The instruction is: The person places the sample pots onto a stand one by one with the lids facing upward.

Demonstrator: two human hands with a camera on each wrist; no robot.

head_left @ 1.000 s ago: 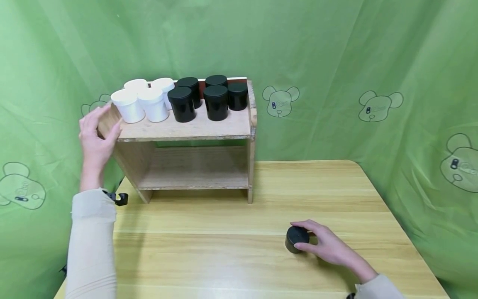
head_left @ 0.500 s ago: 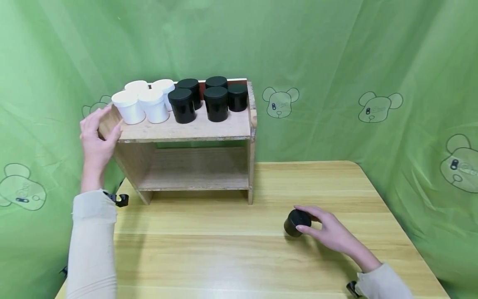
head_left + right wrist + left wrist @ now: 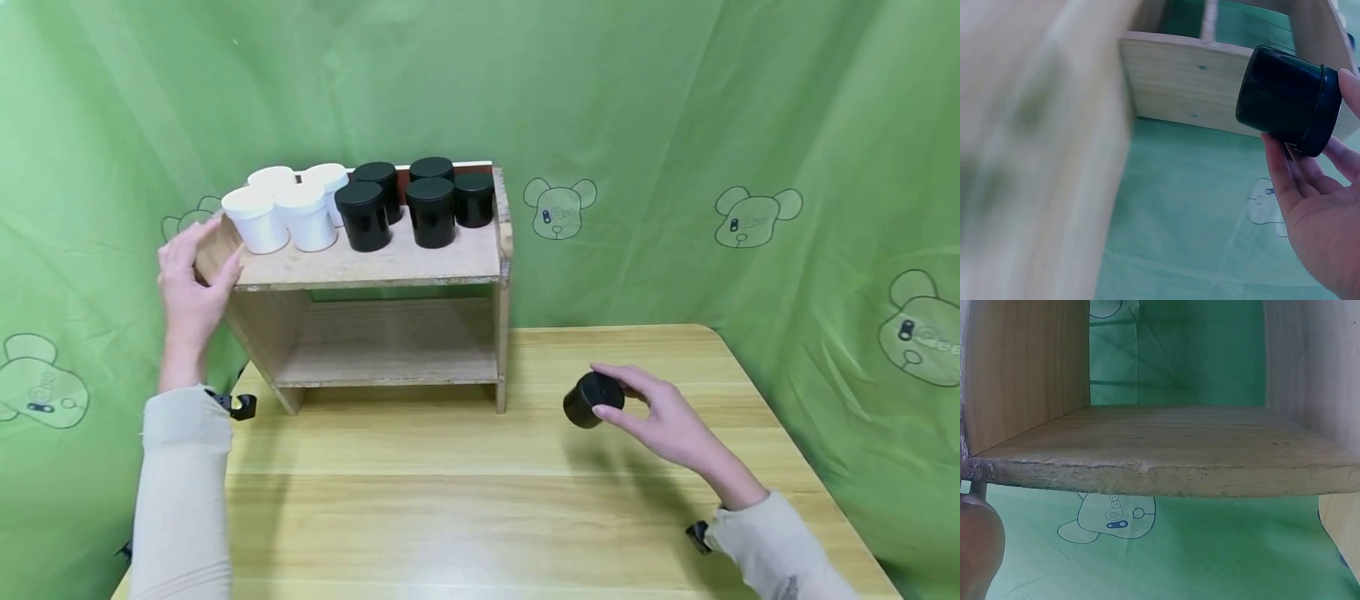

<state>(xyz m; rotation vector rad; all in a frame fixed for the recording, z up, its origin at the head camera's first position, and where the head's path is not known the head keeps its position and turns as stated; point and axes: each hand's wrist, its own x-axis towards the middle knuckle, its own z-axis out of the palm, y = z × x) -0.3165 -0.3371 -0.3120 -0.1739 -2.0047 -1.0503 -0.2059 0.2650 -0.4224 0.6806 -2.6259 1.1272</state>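
Note:
In the head view my right hand (image 3: 663,421) holds a black lidded jar (image 3: 583,405) by its lid end, tilted and raised off the table. The right wrist view shows the same jar (image 3: 1282,97) between thumb and fingers, its base pointing left. My left hand (image 3: 191,279) grips the top left corner of a wooden shelf unit (image 3: 375,268). White lidded jars (image 3: 258,229) stand on the left of its top board, and black jars (image 3: 433,221) stand on the right. In the left wrist view only part of the left hand (image 3: 979,544) shows beside the lower board.
The shelf unit's lower board (image 3: 397,342) has open space above it. A light wooden table (image 3: 420,517) carries the unit at its back left. Green curtains (image 3: 637,108) with printed bear heads hang behind and at both sides.
My right hand has lifted the black jar off the table and carried it away from me, tilting it. My left hand stays on the shelf unit's corner.

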